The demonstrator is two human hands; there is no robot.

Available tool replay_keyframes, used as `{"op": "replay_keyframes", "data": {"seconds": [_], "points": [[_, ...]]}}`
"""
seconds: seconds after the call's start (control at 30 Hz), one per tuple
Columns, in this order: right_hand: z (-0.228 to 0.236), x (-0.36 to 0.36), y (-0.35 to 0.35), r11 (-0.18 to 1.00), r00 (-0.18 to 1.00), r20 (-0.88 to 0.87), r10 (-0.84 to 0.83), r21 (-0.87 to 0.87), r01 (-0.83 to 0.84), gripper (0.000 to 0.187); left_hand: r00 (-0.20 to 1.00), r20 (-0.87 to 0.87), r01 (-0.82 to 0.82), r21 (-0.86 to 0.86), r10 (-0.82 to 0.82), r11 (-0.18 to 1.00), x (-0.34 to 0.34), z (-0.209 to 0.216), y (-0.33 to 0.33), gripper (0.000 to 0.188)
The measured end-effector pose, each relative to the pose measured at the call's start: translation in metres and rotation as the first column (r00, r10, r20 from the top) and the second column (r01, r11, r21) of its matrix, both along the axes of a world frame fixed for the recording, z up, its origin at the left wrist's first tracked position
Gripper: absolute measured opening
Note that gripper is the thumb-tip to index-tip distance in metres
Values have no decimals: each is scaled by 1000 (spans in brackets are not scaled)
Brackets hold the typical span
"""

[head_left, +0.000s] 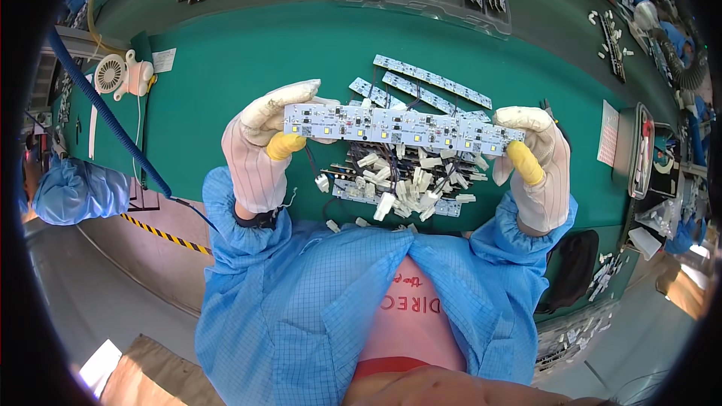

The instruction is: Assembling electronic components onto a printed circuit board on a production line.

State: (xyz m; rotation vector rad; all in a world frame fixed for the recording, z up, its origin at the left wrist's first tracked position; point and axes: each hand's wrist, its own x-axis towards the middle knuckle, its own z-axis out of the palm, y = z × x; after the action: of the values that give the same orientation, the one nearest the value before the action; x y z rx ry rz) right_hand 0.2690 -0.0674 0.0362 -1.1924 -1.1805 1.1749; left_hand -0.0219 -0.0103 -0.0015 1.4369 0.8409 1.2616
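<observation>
Between my two gloved hands I hold a long white LED circuit board (391, 126) level above the bench. My left hand (274, 124) grips its left end, a yellow-covered thumb on the lower edge. My right hand (535, 158) pinches the right end, its thumb also yellow-covered. A dark lead with a white connector (323, 182) hangs near the board's left end. Below and behind the board lies a heap of similar boards with many white plug connectors (406, 188), partly hidden by the held board. Several more LED strips (432, 81) lie crossed just beyond it.
On the green bench (248, 45) stand a small white fan (120, 75) at left and a grey bin (638, 150) at right. A blue coiled hose (113, 113) crosses the left side. A clear tray (421, 0) with boards sits at the back. A co-worker's blue sleeve (81, 189) shows at left.
</observation>
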Motion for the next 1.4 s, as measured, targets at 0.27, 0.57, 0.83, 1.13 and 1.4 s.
{"op": "replay_keyframes", "data": {"seconds": [0.27, 0.57, 0.83, 1.13, 1.4], "points": [[0, -1, -3, 1000, 1000, 19, -24, -11, 25, 48, 997, 61, -51, -13, 52, 999, 1, -1, -2, 46], [-9, 6, -1, 998, 998, 28, 55, -36, -54, 74, 980, 187, -42, -118, 64, 992, 7, -5, 0, 42], [-110, 149, -34, 938, -124, 983, -132, 165, 305, 77, 975, 218, 83, -139, -51, 987, 7, -11, 2, 42], [-38, 42, -17, 976, 663, 720, -203, 200, 82, 23, 970, 186, 192, -211, -154, 958, 26, -3, -4, 50], [-25, 4, 5, 928, 621, 778, -97, 296, -227, 51, 965, 210, 201, -211, -157, 957, 25, -2, -14, 46]]}}
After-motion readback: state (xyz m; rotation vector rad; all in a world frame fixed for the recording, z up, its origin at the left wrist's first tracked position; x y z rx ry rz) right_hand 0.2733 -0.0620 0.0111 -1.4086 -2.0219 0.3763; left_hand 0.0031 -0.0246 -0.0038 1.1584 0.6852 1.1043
